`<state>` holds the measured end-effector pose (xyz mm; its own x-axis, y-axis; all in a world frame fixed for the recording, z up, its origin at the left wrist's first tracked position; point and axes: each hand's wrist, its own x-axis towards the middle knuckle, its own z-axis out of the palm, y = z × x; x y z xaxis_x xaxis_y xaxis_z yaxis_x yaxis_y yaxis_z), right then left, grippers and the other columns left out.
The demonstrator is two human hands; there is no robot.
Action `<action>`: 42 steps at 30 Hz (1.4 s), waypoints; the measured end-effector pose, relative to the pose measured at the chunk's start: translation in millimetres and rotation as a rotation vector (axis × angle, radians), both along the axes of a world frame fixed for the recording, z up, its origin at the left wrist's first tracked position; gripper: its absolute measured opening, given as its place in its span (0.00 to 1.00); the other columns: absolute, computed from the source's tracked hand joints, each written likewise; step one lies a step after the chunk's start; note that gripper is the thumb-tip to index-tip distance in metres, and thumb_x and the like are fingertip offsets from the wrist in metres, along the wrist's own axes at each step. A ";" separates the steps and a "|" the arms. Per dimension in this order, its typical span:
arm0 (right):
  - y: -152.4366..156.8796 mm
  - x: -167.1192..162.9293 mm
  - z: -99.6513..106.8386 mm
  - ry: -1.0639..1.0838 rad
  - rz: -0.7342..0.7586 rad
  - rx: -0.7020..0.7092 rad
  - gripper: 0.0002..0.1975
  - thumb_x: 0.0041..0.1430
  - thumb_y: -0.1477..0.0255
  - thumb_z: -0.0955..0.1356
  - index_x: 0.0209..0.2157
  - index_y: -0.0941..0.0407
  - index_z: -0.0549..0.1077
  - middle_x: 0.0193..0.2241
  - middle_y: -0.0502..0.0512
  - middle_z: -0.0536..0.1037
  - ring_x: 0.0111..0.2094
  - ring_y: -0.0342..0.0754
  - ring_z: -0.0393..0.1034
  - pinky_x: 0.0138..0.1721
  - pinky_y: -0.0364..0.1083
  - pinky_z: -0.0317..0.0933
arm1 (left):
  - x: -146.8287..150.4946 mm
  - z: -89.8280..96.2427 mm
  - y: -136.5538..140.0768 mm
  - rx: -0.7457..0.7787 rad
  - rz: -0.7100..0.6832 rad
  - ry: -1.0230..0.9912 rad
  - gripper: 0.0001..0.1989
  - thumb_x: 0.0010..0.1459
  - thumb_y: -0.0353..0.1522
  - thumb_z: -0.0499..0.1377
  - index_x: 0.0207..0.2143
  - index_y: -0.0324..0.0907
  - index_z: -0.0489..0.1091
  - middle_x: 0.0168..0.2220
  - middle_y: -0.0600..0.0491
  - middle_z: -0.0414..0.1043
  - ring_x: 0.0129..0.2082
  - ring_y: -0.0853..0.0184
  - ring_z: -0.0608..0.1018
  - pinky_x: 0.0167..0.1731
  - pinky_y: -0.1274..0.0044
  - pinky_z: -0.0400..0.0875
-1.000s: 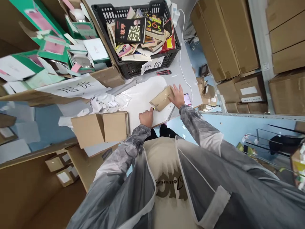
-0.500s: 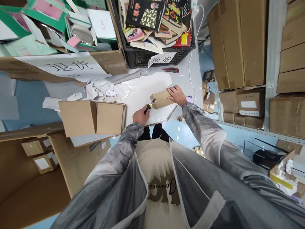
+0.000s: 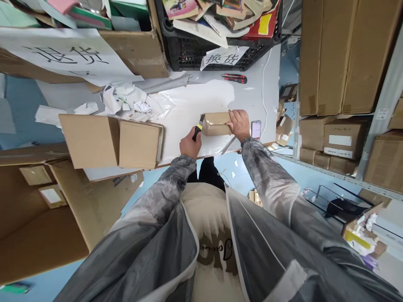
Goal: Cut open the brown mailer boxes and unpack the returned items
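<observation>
At the bottom of the frame a grey jacket [image 3: 145,243] hangs open over a beige shirt [image 3: 204,201], with both sleeves reaching up toward the centre. The left forearm slants up and rightward; the left hand [image 3: 190,144] is bent into a fist, its grip closed around a black-and-yellow utility knife [image 3: 197,131]. The blade points up and slightly right, at the left end of a small cardboard box [image 3: 216,124]; whether it has gone in cannot be told. That box lies mid-frame on the pale surface [image 3: 255,98], clear tape glinting on it. The right forearm slants up and leftward, and the right hand [image 3: 239,124] has its grip closed on the box's right end, fingers bent over it and thumb lying along the top. Just right of that hand lies a smartphone [image 3: 256,130]. Left of centre, crumpled paper [image 3: 126,100] lies beyond larger brown cardboard [image 3: 138,144]. Farther off, a red-and-black utility knife [image 3: 234,78] rests before a black plastic crate [image 3: 185,58] of books [image 3: 217,19], upper centre.
</observation>
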<state>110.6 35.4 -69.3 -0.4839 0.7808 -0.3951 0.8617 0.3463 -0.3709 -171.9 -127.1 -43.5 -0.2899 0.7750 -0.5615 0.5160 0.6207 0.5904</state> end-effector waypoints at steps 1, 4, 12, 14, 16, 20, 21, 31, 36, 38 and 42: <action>-0.5 0.8 -2.9 0.002 -0.012 0.011 0.51 0.88 0.35 0.58 0.89 0.59 0.69 0.81 0.75 0.72 0.87 0.87 0.54 0.91 0.82 0.43 | 2.1 1.6 -1.1 -0.005 -0.016 0.005 0.31 0.87 0.43 0.61 0.84 0.47 0.77 0.58 0.39 0.92 0.60 0.38 0.90 0.62 0.60 0.81; -0.5 1.8 -11.0 0.012 -0.079 0.062 0.51 0.89 0.36 0.53 0.87 0.59 0.72 0.80 0.76 0.74 0.86 0.87 0.56 0.90 0.82 0.46 | 9.7 7.7 -5.3 -0.037 -0.074 0.037 0.31 0.88 0.44 0.60 0.85 0.46 0.76 0.56 0.36 0.92 0.59 0.36 0.90 0.60 0.61 0.80; 10.6 -7.0 -23.2 0.079 -0.265 0.091 0.44 0.93 0.42 0.53 0.72 0.58 0.85 0.67 0.75 0.84 0.80 0.82 0.67 0.86 0.79 0.56 | 11.0 16.9 -27.8 -0.146 -0.157 0.094 0.33 0.89 0.45 0.57 0.87 0.47 0.72 0.54 0.36 0.92 0.55 0.38 0.90 0.53 0.65 0.78; 17.3 -11.7 -28.6 0.050 -0.327 0.120 0.42 0.94 0.45 0.53 0.65 0.59 0.88 0.63 0.75 0.86 0.77 0.81 0.72 0.84 0.78 0.61 | 7.8 20.4 -32.0 -0.164 -0.188 0.098 0.33 0.89 0.45 0.56 0.87 0.47 0.72 0.54 0.35 0.92 0.54 0.38 0.90 0.53 0.66 0.77; 24.5 -16.6 -33.2 0.015 -0.376 0.164 0.41 0.95 0.46 0.54 0.60 0.60 0.88 0.57 0.76 0.87 0.72 0.79 0.77 0.80 0.75 0.67 | 4.4 24.2 -33.7 -0.187 -0.228 0.109 0.34 0.89 0.46 0.55 0.88 0.47 0.71 0.54 0.35 0.91 0.54 0.38 0.90 0.52 0.65 0.77; 28.4 -23.8 -26.8 -0.049 -0.361 0.236 0.38 0.95 0.45 0.56 0.56 0.57 0.86 0.52 0.73 0.87 0.66 0.73 0.81 0.74 0.69 0.73 | -3.2 27.4 -30.0 -0.219 -0.277 0.146 0.34 0.88 0.47 0.54 0.88 0.50 0.72 0.58 0.34 0.90 0.56 0.37 0.89 0.51 0.65 0.77; 24.8 -25.2 -21.1 -0.061 -0.347 0.271 0.37 0.95 0.44 0.57 0.56 0.57 0.86 0.53 0.73 0.86 0.65 0.72 0.80 0.73 0.69 0.73 | -5.1 27.3 -28.0 -0.218 -0.284 0.145 0.34 0.89 0.48 0.54 0.88 0.51 0.72 0.58 0.35 0.90 0.56 0.37 0.89 0.51 0.65 0.77; -84.4 -40.8 23.7 -0.061 0.083 0.201 0.30 0.85 0.53 0.76 0.73 0.60 0.81 0.68 0.77 0.82 0.74 0.77 0.73 0.82 0.78 0.62 | -26.6 58.5 -9.7 -0.149 -0.375 0.211 0.32 0.88 0.48 0.53 0.85 0.54 0.75 0.59 0.35 0.90 0.58 0.37 0.88 0.52 0.61 0.74; -91.1 -31.5 14.5 -0.034 0.060 0.162 0.30 0.82 0.57 0.78 0.75 0.60 0.81 0.63 0.74 0.84 0.67 0.74 0.75 0.86 0.79 0.54 | -39.4 51.1 15.4 -0.115 -0.412 0.228 0.28 0.86 0.46 0.55 0.79 0.53 0.80 0.55 0.35 0.90 0.55 0.37 0.89 0.52 0.61 0.73; -86.0 -30.4 12.0 -0.041 0.051 0.164 0.28 0.81 0.58 0.78 0.72 0.60 0.83 0.59 0.73 0.86 0.63 0.74 0.77 0.81 0.77 0.62 | -43.0 39.8 19.1 -0.106 -0.418 0.221 0.28 0.86 0.46 0.56 0.79 0.53 0.81 0.54 0.36 0.91 0.55 0.37 0.89 0.51 0.62 0.74; -76.2 -34.7 9.2 -0.057 0.032 0.149 0.30 0.76 0.57 0.81 0.69 0.62 0.86 0.55 0.75 0.87 0.59 0.74 0.78 0.66 0.68 0.74 | -49.3 21.8 5.3 -0.064 -0.455 0.200 0.30 0.85 0.47 0.58 0.80 0.52 0.81 0.52 0.37 0.92 0.55 0.37 0.90 0.49 0.62 0.75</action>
<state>75.9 -40.8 -60.1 -0.4900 0.8172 -0.3036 0.8673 0.4217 -0.2646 -221.2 -121.8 -21.7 -0.0371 0.8140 -0.5796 0.8422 0.3376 0.4203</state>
